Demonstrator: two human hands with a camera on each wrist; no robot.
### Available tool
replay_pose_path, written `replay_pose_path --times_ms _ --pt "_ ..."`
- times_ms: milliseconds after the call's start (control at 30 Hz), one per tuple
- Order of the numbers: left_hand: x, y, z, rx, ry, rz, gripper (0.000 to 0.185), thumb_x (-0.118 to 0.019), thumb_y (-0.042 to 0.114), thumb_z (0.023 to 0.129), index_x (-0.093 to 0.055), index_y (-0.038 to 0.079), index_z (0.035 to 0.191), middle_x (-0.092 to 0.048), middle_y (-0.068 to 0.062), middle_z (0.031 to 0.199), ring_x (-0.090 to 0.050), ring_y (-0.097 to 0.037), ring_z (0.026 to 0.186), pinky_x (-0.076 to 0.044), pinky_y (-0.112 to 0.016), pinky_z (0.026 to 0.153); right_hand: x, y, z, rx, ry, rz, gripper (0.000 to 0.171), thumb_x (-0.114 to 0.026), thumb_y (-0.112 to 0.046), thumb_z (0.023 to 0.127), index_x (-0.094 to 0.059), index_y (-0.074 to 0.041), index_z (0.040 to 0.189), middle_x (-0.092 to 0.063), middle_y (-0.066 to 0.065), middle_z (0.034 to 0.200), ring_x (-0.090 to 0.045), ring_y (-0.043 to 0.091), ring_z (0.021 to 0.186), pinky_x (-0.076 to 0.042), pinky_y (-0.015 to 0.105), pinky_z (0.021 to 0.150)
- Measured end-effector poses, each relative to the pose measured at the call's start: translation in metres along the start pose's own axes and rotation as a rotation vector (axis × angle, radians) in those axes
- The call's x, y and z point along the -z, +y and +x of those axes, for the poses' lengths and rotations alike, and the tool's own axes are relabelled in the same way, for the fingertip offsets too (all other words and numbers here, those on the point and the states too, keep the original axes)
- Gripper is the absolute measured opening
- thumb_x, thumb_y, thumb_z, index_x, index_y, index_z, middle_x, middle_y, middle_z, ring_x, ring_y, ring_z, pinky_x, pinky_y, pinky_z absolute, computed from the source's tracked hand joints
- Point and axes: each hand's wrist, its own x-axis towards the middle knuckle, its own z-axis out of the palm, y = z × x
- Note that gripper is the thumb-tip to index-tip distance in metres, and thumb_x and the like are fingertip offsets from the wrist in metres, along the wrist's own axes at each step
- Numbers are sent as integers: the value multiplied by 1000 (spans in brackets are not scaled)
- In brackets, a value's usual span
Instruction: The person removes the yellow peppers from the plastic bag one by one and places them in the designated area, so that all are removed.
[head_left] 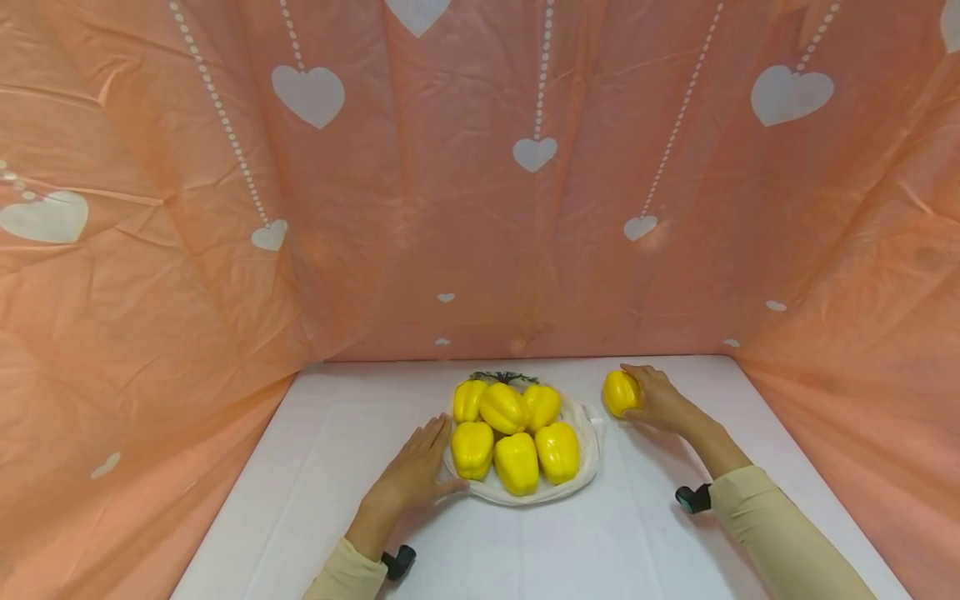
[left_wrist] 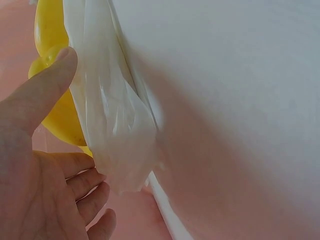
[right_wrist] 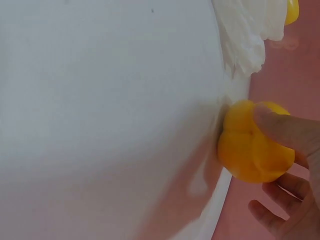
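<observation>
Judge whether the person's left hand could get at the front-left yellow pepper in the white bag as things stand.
Probably yes: the left hand lies beside the white bag, close to that front-left pepper, with nothing between them.

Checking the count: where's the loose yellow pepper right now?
In the head view, the loose yellow pepper sits on the white table, right of the white bag of peppers, gripped by the right hand.

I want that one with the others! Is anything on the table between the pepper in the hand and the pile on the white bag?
Nothing visible. The yellow plastic pepper in the right hand faces bare white table.
</observation>
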Motion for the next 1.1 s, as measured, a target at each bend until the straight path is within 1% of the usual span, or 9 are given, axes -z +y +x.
replay_pose_path --times_ms 133,333,567,600,733,800,933,1033,1100 --pt "2 2 -1 7 -8 3 107 -73 56 85 -19 1 159 -16 -15 166 -17 -29 153 -15 -47 126 1 -4 1 26 18 -15 88 -84 -24 81 -36 0 151 -41 30 146 -38 49 130 -32 69 111" --pt "4 3 -1 17 -7 -8 107 -73 55 85 -18 2 159 -15 -14 167 -15 -28 154 -13 -46 126 4 -14 4 103 83 -18 85 -84 -21 81 -38 -3 150 -41 28 146 -37 50 131 -31 71 110" --pt "2 2 0 9 -3 -11 106 -73 55 85 -19 1 159 -16 -15 167 -16 -29 153 -13 -47 126 1 -37 8 202 128 65 84 -84 -22 81 -38 -5 150 -37 24 149 -35 48 133 -30 72 110" --pt "2 2 0 7 -4 -9 106 -73 55 85 -19 1 159 -16 -15 167 -17 -30 153 -14 -47 126 1 -40 9 215 127 75 84 -83 -24 82 -38 -4 150 -36 25 150 -34 49 135 -30 72 110" --pt "1 1 0 -7 -2 -3 106 -73 55 86 -20 0 159 -17 -16 166 -18 -30 153 -15 -47 126 -3 -51 11 202 95 116 86 -82 -30 84 -36 -7 152 -32 25 155 -28 48 140 -28 73 110" --pt "1 1 0 -11 -3 1 105 -72 55 86 -19 0 159 -16 -16 166 -17 -30 153 -14 -47 126 -5 -56 13 202 92 138 86 -82 -33 84 -36 -7 153 -33 25 155 -29 47 141 -29 73 110" --pt "2 2 -1 -20 5 0 105 -72 54 87 -19 -1 158 -16 -17 166 -17 -30 153 -14 -47 126 -10 -63 18 212 92 165 86 -81 -35 85 -37 -8 153 -36 22 154 -33 43 140 -36 69 108" --pt "3 2 -2 -21 5 -3 105 -71 54 87 -18 -1 158 -16 -17 166 -16 -30 153 -14 -47 126 -12 -68 21 204 64 191 82 -79 -34 87 -36 -13 154 -35 17 156 -33 41 142 -36 69 109" --pt "3 1 -2 -19 3 -5 105 -72 55 87 -18 -1 158 -16 -17 166 -17 -30 153 -14 -47 126 -14 -73 23 201 45 207 79 -78 -34 88 -37 -16 154 -35 15 156 -32 40 143 -33 68 112"
